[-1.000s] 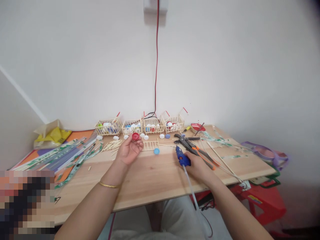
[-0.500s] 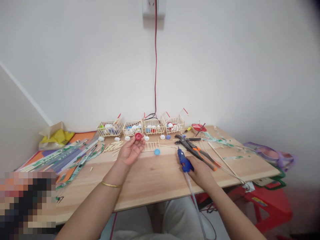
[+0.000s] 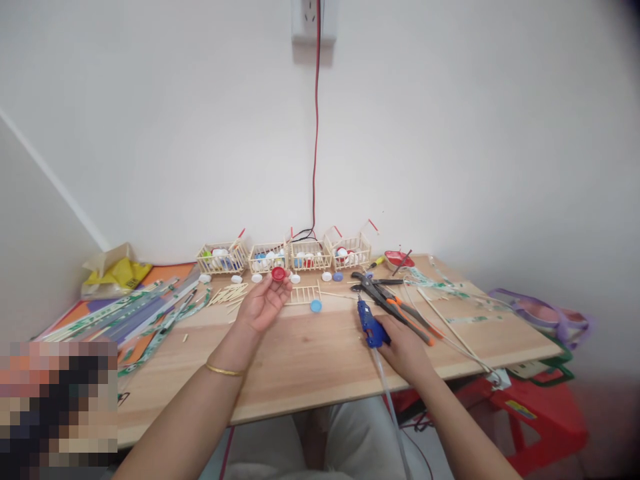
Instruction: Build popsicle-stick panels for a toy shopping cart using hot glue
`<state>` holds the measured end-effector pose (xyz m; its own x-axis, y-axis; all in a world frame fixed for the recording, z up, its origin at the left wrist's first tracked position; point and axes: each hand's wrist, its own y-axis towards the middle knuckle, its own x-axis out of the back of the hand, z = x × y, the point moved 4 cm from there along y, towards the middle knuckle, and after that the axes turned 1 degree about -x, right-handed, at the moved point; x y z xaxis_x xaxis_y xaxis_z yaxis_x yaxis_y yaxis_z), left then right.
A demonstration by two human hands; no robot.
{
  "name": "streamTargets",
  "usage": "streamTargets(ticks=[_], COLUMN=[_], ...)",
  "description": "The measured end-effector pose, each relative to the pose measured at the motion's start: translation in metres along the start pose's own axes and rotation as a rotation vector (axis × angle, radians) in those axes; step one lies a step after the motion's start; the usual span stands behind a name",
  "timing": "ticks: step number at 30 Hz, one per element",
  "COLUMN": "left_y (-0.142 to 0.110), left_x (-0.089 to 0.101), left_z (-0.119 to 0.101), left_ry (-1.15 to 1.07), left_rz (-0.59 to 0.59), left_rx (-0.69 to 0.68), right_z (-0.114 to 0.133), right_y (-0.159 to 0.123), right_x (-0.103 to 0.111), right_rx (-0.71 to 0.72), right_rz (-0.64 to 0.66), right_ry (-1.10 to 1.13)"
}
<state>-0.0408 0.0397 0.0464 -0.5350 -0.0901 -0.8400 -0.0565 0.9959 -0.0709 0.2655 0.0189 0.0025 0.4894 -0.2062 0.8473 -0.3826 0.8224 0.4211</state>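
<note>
Between the fingers of my left hand (image 3: 263, 303) is a red bottle cap (image 3: 279, 274), its hollow side facing me. My right hand (image 3: 403, 345) is closed around a blue hot glue gun (image 3: 369, 323), whose nozzle points away from me and a long glue stick trails out of its back. Just beyond, between the two hands, lie a blue cap (image 3: 316, 305) and a small ladder-like frame of sticks (image 3: 304, 293). Cut wooden sticks (image 3: 227, 294) are piled left of my left hand. Pliers (image 3: 395, 308) with orange-black handles rest beside the glue gun.
Several stick-built carts (image 3: 223, 257) filled with caps stand along the wall. A red dish (image 3: 400, 260) sits at the back right. Packaged sticks (image 3: 135, 313) and a yellow bag (image 3: 117, 275) occupy the left side. A red stool (image 3: 545, 417) stands below the table's right edge.
The whole view has shifted slightly, with things appearing a little further right and lower. Both hands keep their holds on the red cap and the glue gun.
</note>
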Motion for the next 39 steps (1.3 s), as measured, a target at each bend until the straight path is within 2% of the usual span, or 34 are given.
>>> streamTargets(ticks=[6, 9, 11, 13, 16, 20, 24, 26, 28, 30, 33, 35, 36, 37, 39], left_y=[-0.002, 0.000, 0.003, 0.006, 0.008, 0.005, 0.004, 0.006, 0.007, 0.008, 0.006, 0.005, 0.004, 0.003, 0.001], left_x=[-0.003, -0.003, 0.000, 0.006, 0.012, 0.013, 0.016, 0.017, 0.015, 0.012, 0.007, 0.003, 0.002, 0.002, 0.006], left_z=[0.001, -0.006, -0.019, -0.035, -0.052, -0.060, -0.063, -0.061, -0.053, -0.042, -0.026, -0.025, -0.029, -0.037, -0.060], left_ry=[0.045, 0.046, 0.031, 0.023, 0.127, 0.445, 0.946, 1.253, 1.551, 1.733, 1.762, 1.726, 1.717, 1.717, 1.735], left_rz=[0.061, 0.111, 0.101, 0.034, -0.009, -0.049, -0.148, -0.162, -0.106, 0.011, 0.208, 0.278, 0.255, 0.179, -0.083], left_rx=[-0.022, -0.058, -0.137, -0.255, -0.369, -0.461, -0.545, -0.549, -0.537, -0.513, -0.458, -0.461, -0.494, -0.552, -0.672], right_z=[0.004, 0.003, -0.001, -0.004, -0.007, -0.005, -0.002, -0.001, -0.002, -0.004, -0.006, -0.007, -0.007, -0.006, -0.005], right_y=[0.000, -0.001, -0.002, -0.003, -0.003, -0.003, -0.002, -0.002, -0.003, -0.003, -0.004, -0.004, -0.004, -0.004, -0.004], right_x=[0.003, 0.003, 0.001, -0.001, -0.004, -0.002, 0.001, 0.002, 0.002, 0.001, -0.001, -0.001, -0.001, 0.000, 0.000], right_rx=[-0.021, -0.027, -0.021, -0.018, -0.014, -0.011, -0.017, -0.021, -0.023, -0.026, -0.032, -0.033, -0.032, -0.030, -0.028], right_rz=[0.006, 0.001, -0.008, -0.012, -0.008, -0.013, -0.014, -0.014, -0.009, -0.009, -0.007, -0.014, -0.016, -0.021, -0.027], right_ry=[0.014, 0.012, 0.006, 0.004, 0.013, 0.031, 0.013, 0.009, 0.011, 0.010, 0.005, 0.008, 0.010, 0.013, 0.017])
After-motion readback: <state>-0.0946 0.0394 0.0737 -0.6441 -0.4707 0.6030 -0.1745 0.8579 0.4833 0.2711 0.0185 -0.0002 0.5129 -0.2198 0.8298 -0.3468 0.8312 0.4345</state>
